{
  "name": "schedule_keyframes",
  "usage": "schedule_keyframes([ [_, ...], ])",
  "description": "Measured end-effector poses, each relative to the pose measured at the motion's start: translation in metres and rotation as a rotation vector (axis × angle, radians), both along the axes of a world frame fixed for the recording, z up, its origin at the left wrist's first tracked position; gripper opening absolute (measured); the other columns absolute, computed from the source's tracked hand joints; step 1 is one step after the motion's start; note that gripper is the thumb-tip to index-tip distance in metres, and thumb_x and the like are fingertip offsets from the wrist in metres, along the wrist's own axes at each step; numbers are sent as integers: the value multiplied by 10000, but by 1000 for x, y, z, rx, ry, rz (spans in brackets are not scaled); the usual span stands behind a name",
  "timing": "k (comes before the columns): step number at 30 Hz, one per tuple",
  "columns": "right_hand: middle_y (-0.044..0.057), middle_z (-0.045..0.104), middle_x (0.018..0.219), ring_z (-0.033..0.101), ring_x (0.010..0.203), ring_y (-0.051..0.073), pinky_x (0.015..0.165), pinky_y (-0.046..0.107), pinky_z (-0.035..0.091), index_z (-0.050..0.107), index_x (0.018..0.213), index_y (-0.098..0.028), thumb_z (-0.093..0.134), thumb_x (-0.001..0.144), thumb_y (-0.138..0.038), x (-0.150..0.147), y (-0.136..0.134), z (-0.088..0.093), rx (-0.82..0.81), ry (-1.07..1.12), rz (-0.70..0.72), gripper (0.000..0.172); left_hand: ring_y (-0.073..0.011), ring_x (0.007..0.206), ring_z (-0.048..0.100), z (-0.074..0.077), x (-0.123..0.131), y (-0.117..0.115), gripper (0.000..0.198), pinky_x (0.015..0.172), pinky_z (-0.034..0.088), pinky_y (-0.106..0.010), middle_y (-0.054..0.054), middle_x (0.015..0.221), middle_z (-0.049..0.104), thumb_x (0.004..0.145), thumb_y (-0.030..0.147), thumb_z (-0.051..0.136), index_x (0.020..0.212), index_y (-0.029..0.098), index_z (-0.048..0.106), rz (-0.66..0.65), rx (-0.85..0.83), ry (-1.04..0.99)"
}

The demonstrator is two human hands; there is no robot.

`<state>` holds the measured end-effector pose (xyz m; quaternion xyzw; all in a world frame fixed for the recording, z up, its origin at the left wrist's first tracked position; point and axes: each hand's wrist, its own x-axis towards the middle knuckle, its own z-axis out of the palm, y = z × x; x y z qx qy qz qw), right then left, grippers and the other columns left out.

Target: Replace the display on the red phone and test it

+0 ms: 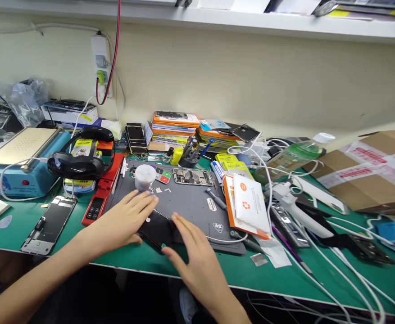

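Work position: the dark phone (157, 228) lies on the grey mat (192, 209), near the mat's front edge, between the two hands.
Left hand (126, 220): over the left end of the phone; fingers straight and side by side, thumb parted toward the near edge; whether they grip the phone, cannot tell.
Right hand (197, 252): at the right end of the phone; fingers and thumb spread wide, one toward each long edge; grip, cannot tell.
Green tab (164, 246): at the right thumb tip, by the phone's near edge.
Tub (145, 178): upright on the mat, just beyond the left fingertips.
Opened phone (193, 177): on the mat, beyond the hands, inner parts exposed.
Tool holder (188, 157): behind the opened phone, filled with tools.
Red device (97, 198): along the left side of the mat.
Screen (53, 225): on the green counter (82, 249), left of the red device, tilted in line.
Blue machine (18, 177): far left, perforated plate on top.
Packets (249, 202): white on orange, overlapping the mat's right side.
Bottle (290, 157): leaning, green liquid inside, near the carton (369, 173).
Power strip (101, 58): upright on the wall.
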<state>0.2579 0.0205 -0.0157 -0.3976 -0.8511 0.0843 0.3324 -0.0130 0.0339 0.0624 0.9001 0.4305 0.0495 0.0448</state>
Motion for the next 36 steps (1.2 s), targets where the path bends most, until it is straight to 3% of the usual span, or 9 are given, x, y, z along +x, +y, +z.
schedule_keyframes([
  [3, 216, 517, 1692, 568, 1515, 419, 1154, 617, 583, 157, 1777, -232, 759, 1001, -586, -33, -4, 5, -51, -42, 13, 1045, -326, 1614, 455, 4, -14, -48, 782, 1284, 414, -487, -126, 1721, 511, 1030, 458, 720, 1706, 283, 368, 271, -30, -256],
  [6, 240, 599, 1592, 636, 1413, 446, 1091, 632, 611, 142, 1776, -230, 843, 952, -475, -53, 7, 8, -69, -118, -5, 1109, -228, 1205, 740, -2, -21, -90, 376, 1038, 589, -370, -62, 1300, 772, 1138, 461, 466, 1432, 301, 637, 572, -178, -581],
  [11, 205, 710, 1332, 722, 1156, 423, 930, 603, 665, 320, 1718, -229, 845, 896, -289, -58, 22, 3, -78, -178, -20, 977, -212, 932, 741, -33, -18, -119, 459, 856, 609, -338, -54, 1005, 757, 1088, 634, 503, 1191, 238, 712, 726, -630, -1016],
  [15, 168, 693, 1372, 692, 1249, 403, 1024, 610, 651, 377, 1691, -242, 847, 892, -307, -46, 21, -4, -160, -88, -58, 930, -207, 946, 742, -54, -12, -121, 503, 890, 620, -379, -78, 1152, 726, 1047, 668, 583, 1268, 230, 692, 662, -855, -1387],
  [20, 114, 704, 1395, 723, 1290, 347, 1043, 531, 663, 472, 1658, -319, 756, 995, -457, -22, 2, 4, -318, 90, -128, 734, -309, 1252, 731, -60, 6, -120, 671, 1111, 586, -523, -171, 1538, 624, 1044, 678, 588, 1571, 263, 569, 576, -1016, -1555],
  [24, 116, 681, 1459, 734, 1312, 315, 1053, 458, 668, 418, 1698, -327, 737, 1023, -403, -34, -32, 15, -323, 239, -95, 750, -331, 1656, 392, -66, 30, -115, 737, 1335, 383, -582, -91, 1863, 243, 1118, 651, 428, 1776, 388, 228, 452, -957, -1562],
  [28, 166, 610, 1541, 668, 1403, 357, 1096, 503, 653, 347, 1737, -303, 739, 1027, -382, -68, -68, 8, -242, 280, -171, 815, -285, 1753, 109, -79, 49, -108, 720, 1438, 83, -519, -80, 1861, 259, 1133, 651, 339, 1756, 288, 347, 404, -875, -1663],
  [32, 199, 539, 1623, 587, 1482, 421, 1125, 591, 625, 261, 1773, -288, 721, 1044, -438, -81, -88, -4, -254, 245, -252, 875, -292, 1728, 227, -85, 54, -105, 687, 1432, 145, -522, -87, 1801, 405, 1141, 637, 321, 1718, 282, 438, 290, -966, -1946],
  [36, 189, 544, 1655, 615, 1458, 443, 1095, 588, 643, 253, 1778, -297, 645, 1040, -621, -60, -92, -2, -247, 173, -25, 896, -337, 1657, 389, -73, 40, -107, 656, 1355, 361, -561, -86, 1753, 486, 1131, 650, 359, 1651, 299, 552, 238, -1093, -2025],
])
